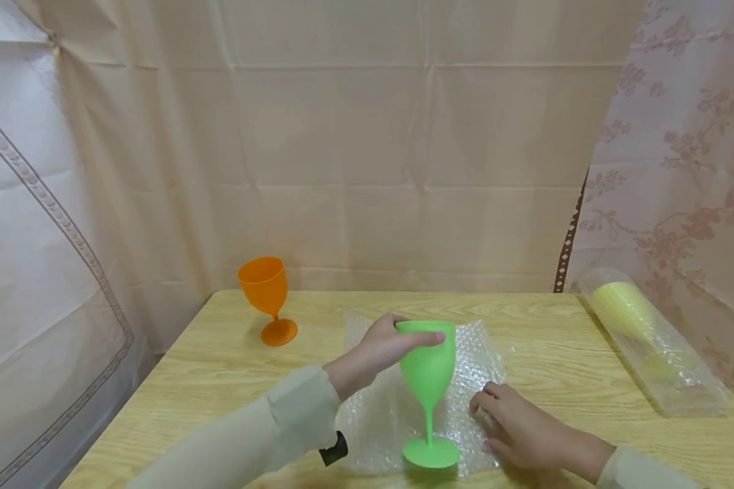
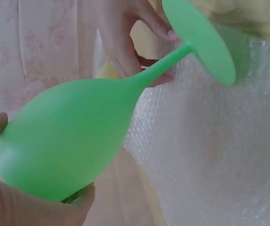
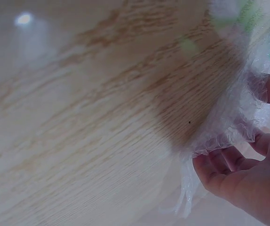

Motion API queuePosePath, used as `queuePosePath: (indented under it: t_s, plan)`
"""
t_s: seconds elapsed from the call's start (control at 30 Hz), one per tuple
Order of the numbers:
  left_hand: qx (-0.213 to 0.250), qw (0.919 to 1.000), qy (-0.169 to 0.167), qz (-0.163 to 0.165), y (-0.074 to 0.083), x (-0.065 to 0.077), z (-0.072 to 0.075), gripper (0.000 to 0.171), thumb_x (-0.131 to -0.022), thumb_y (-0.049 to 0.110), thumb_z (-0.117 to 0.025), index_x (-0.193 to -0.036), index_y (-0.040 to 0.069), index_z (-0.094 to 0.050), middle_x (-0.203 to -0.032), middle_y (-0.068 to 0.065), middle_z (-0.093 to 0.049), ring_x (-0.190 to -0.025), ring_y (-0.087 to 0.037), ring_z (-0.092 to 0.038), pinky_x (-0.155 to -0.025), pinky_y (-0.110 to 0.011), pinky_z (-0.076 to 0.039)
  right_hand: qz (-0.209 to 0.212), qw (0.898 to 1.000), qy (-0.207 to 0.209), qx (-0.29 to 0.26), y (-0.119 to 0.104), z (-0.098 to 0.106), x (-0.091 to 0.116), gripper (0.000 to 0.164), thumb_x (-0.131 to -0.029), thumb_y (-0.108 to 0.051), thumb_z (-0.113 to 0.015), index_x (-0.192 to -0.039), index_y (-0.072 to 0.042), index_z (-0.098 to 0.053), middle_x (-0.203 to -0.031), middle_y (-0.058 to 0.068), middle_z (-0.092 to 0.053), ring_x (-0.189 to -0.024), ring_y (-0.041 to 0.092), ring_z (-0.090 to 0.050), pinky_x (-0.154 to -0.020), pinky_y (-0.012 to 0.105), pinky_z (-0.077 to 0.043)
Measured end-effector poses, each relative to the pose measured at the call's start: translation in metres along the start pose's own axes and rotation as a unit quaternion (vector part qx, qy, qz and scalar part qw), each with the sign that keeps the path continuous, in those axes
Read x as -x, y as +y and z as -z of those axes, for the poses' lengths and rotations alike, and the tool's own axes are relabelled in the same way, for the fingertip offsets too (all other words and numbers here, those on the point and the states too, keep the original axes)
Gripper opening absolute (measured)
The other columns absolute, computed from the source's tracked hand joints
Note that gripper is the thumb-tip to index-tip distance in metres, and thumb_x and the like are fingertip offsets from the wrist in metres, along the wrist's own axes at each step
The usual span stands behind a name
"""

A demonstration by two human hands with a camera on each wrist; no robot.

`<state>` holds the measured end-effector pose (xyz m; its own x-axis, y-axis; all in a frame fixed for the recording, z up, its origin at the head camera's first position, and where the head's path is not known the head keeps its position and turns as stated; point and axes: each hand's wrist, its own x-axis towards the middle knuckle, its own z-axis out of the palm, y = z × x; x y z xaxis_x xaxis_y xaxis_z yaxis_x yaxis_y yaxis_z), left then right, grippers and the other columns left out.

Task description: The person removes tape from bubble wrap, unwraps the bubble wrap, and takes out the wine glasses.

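My left hand grips a green plastic goblet at its rim, thumb across the outside of the bowl. The goblet is upright, its round foot close over a sheet of bubble wrap on the table. In the left wrist view the goblet fills the middle, with the right hand beyond its stem. At the sheet's right edge my right hand has its fingers curled. The right wrist view shows the fingers holding the crumpled edge of the bubble wrap.
An orange goblet stands upright at the back left of the wooden table. On the right edge lies a yellow goblet inside clear bubble wrap. Beige curtains hang behind the table.
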<state>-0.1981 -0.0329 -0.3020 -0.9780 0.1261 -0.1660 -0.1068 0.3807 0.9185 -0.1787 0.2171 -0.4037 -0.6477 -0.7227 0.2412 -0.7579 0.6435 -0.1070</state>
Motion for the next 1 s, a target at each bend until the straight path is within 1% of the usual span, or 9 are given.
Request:
queuePosePath:
  t_s: [0.13,0.27,0.37,0.5,0.6,0.77,0.9,1.0]
  plan:
    - [-0.008,0.9996,-0.004,-0.025,-0.002,0.011,0.003,0.071,-0.073,0.047,-0.078,-0.126,0.009,-0.051,-0.118,-0.007,-0.06,-0.108,-0.023,-0.056,-0.093,-0.046,-0.048,-0.011,1.0,-0.013,-0.009,0.0,0.001,-0.001,0.036,-0.076,-0.028,-0.077,-0.105,-0.016,-0.059,-0.101,-0.007,-0.055,-0.091,0.008,-0.051,-0.077,0.03,-0.051]
    - [-0.012,0.9977,-0.015,-0.064,-0.004,0.023,0.007,0.067,-0.074,0.043,-0.079,-0.125,0.009,-0.05,-0.115,-0.007,-0.06,-0.104,-0.02,-0.058,-0.089,-0.041,-0.05,-0.021,0.999,-0.024,-0.018,0.0,0.002,-0.001,0.036,-0.077,-0.029,-0.077,-0.106,-0.017,-0.059,-0.103,-0.007,-0.056,-0.092,0.009,-0.051,-0.079,0.031,-0.052]
    - [-0.009,0.9954,-0.021,-0.093,-0.003,0.034,0.011,0.068,-0.074,0.039,-0.079,-0.127,0.01,-0.048,-0.114,-0.007,-0.061,-0.103,-0.019,-0.059,-0.087,-0.037,-0.052,-0.017,1.0,-0.017,-0.014,0.0,0.001,-0.001,0.037,-0.076,-0.028,-0.077,-0.106,-0.016,-0.059,-0.103,-0.007,-0.056,-0.092,0.009,-0.052,-0.079,0.031,-0.052]
    - [-0.005,0.9919,-0.014,-0.126,0.001,0.045,0.021,0.072,-0.075,0.035,-0.08,-0.133,0.009,-0.045,-0.117,-0.009,-0.061,-0.101,-0.018,-0.06,-0.086,-0.033,-0.054,-0.013,1.0,-0.01,-0.009,0.0,0.001,0.0,0.038,-0.074,-0.027,-0.078,-0.106,-0.016,-0.06,-0.101,-0.006,-0.056,-0.092,0.01,-0.053,-0.079,0.031,-0.052]
    - [-0.012,0.989,0.004,-0.148,0.003,0.052,0.032,0.073,-0.075,0.032,-0.08,-0.134,0.009,-0.044,-0.119,-0.009,-0.06,-0.101,-0.019,-0.061,-0.088,-0.033,-0.054,-0.018,1.0,-0.019,-0.016,0.0,0.001,-0.001,0.038,-0.075,-0.028,-0.078,-0.106,-0.016,-0.06,-0.102,-0.006,-0.056,-0.093,0.011,-0.054,-0.08,0.033,-0.053]
    - [-0.017,0.9824,0.05,-0.179,0.005,0.059,0.054,0.073,-0.074,0.027,-0.082,-0.135,0.011,-0.044,-0.122,-0.006,-0.061,-0.111,-0.021,-0.061,-0.101,-0.041,-0.049,-0.023,0.999,-0.039,-0.03,0.001,0.002,-0.001,0.036,-0.078,-0.03,-0.076,-0.108,-0.017,-0.059,-0.104,-0.006,-0.056,-0.094,0.011,-0.055,-0.08,0.032,-0.053]
    - [-0.027,0.9733,0.094,-0.207,0.003,0.059,0.076,0.074,-0.075,0.024,-0.081,-0.136,0.012,-0.042,-0.128,-0.006,-0.057,-0.119,-0.023,-0.058,-0.108,-0.045,-0.043,-0.017,0.999,-0.037,-0.033,0.002,0.002,0.0,0.036,-0.079,-0.029,-0.076,-0.108,-0.017,-0.059,-0.104,-0.006,-0.056,-0.094,0.011,-0.055,-0.078,0.031,-0.053]
    - [-0.031,0.9657,0.13,-0.223,-0.001,0.054,0.093,0.074,-0.075,0.02,-0.081,-0.137,0.01,-0.04,-0.131,-0.008,-0.054,-0.121,-0.025,-0.055,-0.111,-0.045,-0.04,-0.018,0.998,-0.04,-0.035,0.002,0.003,0.0,0.036,-0.079,-0.029,-0.076,-0.108,-0.017,-0.059,-0.104,-0.006,-0.056,-0.094,0.011,-0.056,-0.078,0.031,-0.053]
